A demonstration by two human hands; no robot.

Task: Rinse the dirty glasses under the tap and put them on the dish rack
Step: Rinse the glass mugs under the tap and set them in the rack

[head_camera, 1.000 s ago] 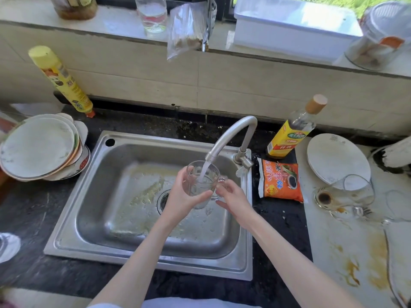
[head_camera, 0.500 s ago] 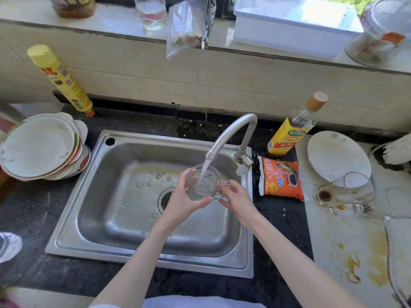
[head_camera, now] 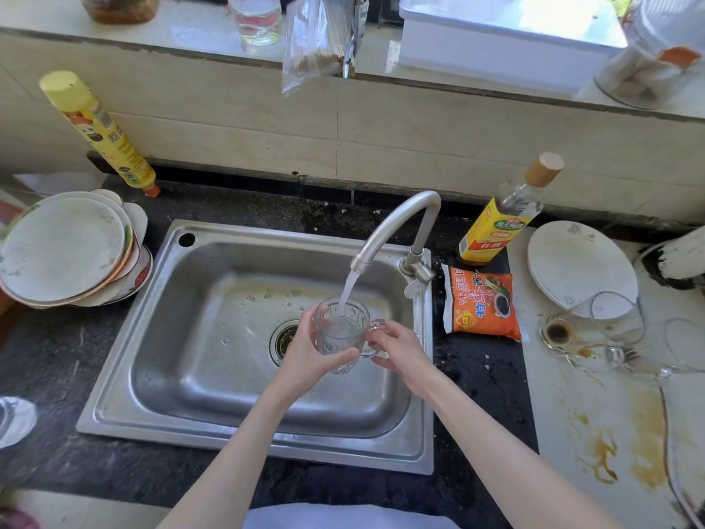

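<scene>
A clear glass mug (head_camera: 341, 330) is upright over the steel sink (head_camera: 213, 337), right under the tap (head_camera: 396, 223). Water streams from the spout into it. My left hand (head_camera: 309, 353) grips the mug's body from the left. My right hand (head_camera: 400, 351) holds its handle on the right side, fingers curled around it. On the stained counter to the right lie dirty glasses: one tipped on its side with brown residue (head_camera: 595, 324) and another clear one (head_camera: 683, 345) at the edge of view.
A stack of plates (head_camera: 65, 246) sits left of the sink, a yellow bottle (head_camera: 99, 131) behind it. Right of the tap stand an oil bottle (head_camera: 503, 215), an orange sauce packet (head_camera: 480, 303) and a white plate (head_camera: 580, 261). Jars and a white tray line the sill.
The mug stays under the running water, held by both hands. It has been turned slightly upright and holds more water; the sink floor has cleared of the earlier yellowish wash.
</scene>
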